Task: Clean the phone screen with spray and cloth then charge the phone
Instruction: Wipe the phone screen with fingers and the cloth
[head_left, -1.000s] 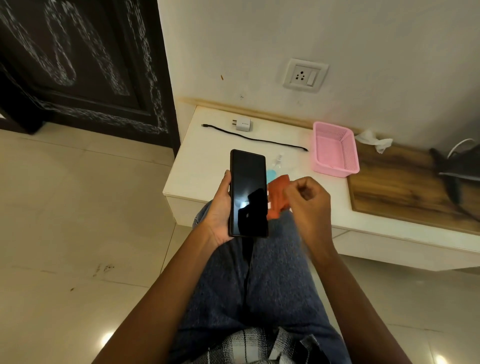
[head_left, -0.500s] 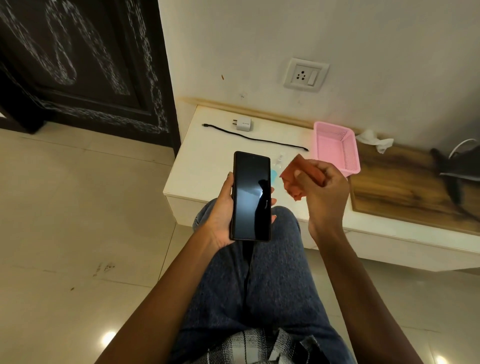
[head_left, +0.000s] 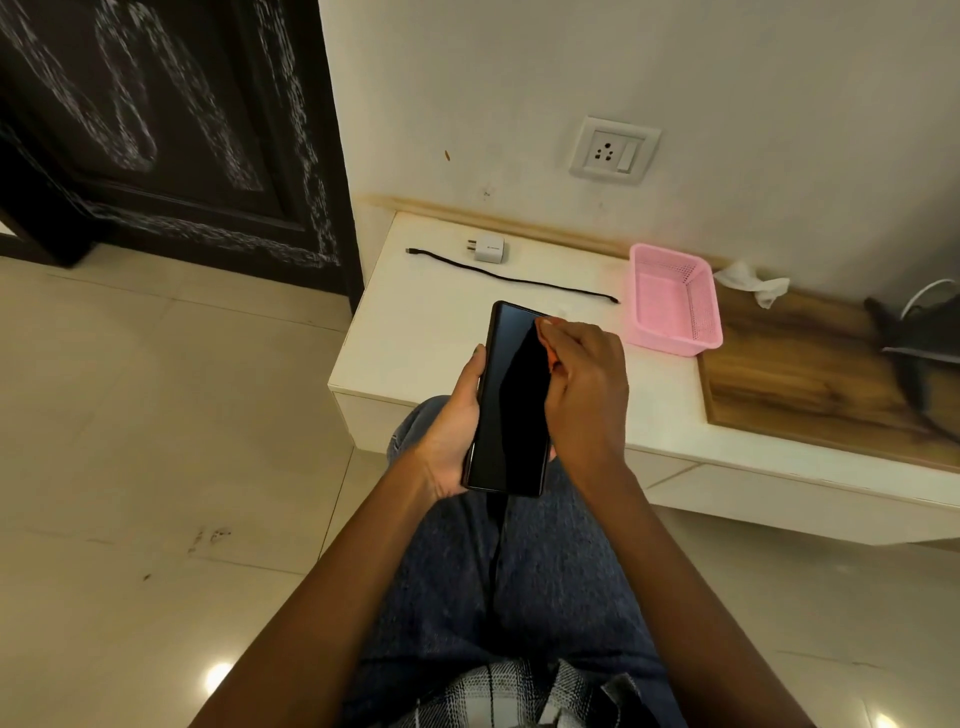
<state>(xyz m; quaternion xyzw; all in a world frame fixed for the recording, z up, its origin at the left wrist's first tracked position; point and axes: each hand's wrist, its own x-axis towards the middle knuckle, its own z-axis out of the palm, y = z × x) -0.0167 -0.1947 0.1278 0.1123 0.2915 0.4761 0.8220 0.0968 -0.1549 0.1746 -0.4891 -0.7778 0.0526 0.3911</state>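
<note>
My left hand (head_left: 451, 436) grips a black phone (head_left: 511, 405) by its left edge, screen up, above my knees. Closed around an orange cloth (head_left: 551, 358), my right hand (head_left: 584, 384) presses it against the upper right of the screen; only a sliver of cloth shows between the fingers. On the white counter (head_left: 415, 332) lie a black charging cable (head_left: 511, 280) and a white plug adapter (head_left: 487, 248). A wall socket (head_left: 614, 149) sits above them. The spray bottle is hidden behind my right hand.
A pink plastic basket (head_left: 675, 299) stands on the counter to the right of the phone. Beyond it is a wooden panel (head_left: 810, 384) with a crumpled tissue (head_left: 753, 280) and a dark object at the far right. A dark door is at the left.
My right hand, which had lifted the cloth off to the right, has come back down onto the upper part of the screen. The phone has tilted slightly.
</note>
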